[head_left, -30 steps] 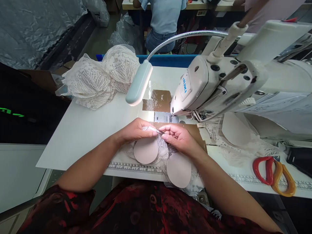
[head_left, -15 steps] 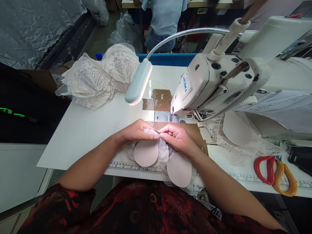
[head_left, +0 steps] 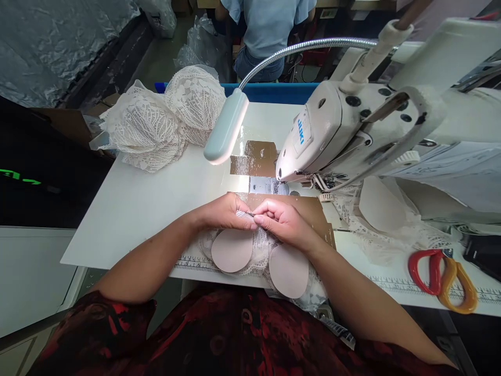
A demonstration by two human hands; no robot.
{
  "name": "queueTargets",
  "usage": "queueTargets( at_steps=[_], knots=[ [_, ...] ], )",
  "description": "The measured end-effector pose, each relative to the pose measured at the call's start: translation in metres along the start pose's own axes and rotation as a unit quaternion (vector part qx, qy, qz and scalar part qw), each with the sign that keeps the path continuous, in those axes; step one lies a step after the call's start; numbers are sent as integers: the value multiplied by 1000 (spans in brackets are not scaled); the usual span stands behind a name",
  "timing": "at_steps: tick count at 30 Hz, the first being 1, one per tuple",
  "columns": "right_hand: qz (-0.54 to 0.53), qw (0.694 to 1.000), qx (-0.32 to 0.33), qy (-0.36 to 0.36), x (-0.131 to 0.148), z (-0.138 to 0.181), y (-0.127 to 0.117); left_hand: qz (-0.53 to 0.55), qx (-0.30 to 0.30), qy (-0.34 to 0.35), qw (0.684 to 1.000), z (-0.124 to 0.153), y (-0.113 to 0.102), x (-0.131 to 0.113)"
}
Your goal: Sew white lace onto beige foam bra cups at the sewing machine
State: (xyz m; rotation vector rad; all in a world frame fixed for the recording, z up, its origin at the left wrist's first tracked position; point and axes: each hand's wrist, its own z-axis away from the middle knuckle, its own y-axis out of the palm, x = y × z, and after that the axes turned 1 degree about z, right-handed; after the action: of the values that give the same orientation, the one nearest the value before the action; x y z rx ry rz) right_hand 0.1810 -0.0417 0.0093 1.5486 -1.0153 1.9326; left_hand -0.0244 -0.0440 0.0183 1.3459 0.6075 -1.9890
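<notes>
Two hands (head_left: 229, 211) (head_left: 285, 222) pinching lace garment (head_left: 232, 251), table edge (head_left: 223, 280) near, tabletop (head_left: 133, 206) leftward

So both hands meet just in front of the sewing machine (head_left: 309, 138): left hand (head_left: 230, 211) pinches the lace piece (head_left: 260, 241), right hand (head_left: 284, 222) has its fingertips pinched on a small dark bit, too tiny to make out. Two smooth beige cups (head_left: 288, 270) hang below. Lamp (head_left: 227, 128) is up top, lacy pile (head_left: 151, 128) sits back left on the white table (head_left: 129, 209), red-and-orange-handled scissors (head_left: 457, 287) lie off right.
</notes>
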Motion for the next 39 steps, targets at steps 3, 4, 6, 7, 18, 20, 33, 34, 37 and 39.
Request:
queueTargets(
  at_steps=[3, 4, 6, 7, 18, 20, 33, 34, 37, 39],
  knots=[
    [-35, 999, -24, 21, -1, 0, 1, 12, -11, 0, 1000, 0, 1, -2],
    [-56, 998, -27, 30, -1, 0, 1, 13, -13, 6, 1000, 0, 1, -2],
    [-81, 996, -16, 42, 0, -1, 3, 10, -15, 14, 1000, 0, 1, -2],
    [-82, 996, -7, 43, 1, -1, 4, 9, -17, 15, 1000, -1, 1, -2],
    [122, 988, -95, 22, 2, 18, -25, 17, -62, -18, 998, 10, -22, -7],
    [166, 981, -90, 32, 3, 22, -35, 3, -96, -19, 995, 7, -27, -12],
    [350, 931, -108, -4, -17, 25, -38, -431, -264, 116, 855, -39, -21, -28],
    [357, 928, -109, -5, -16, 26, -38, -444, -265, 127, 846, -36, -15, -29],
    [382, 917, -111, -2, -14, 25, -39, -487, -212, 139, 836, -28, 6, -28],
    [393, 913, -112, 5, -13, 23, -38, -533, -170, 138, 817, -29, 20, -25]
  ],
)
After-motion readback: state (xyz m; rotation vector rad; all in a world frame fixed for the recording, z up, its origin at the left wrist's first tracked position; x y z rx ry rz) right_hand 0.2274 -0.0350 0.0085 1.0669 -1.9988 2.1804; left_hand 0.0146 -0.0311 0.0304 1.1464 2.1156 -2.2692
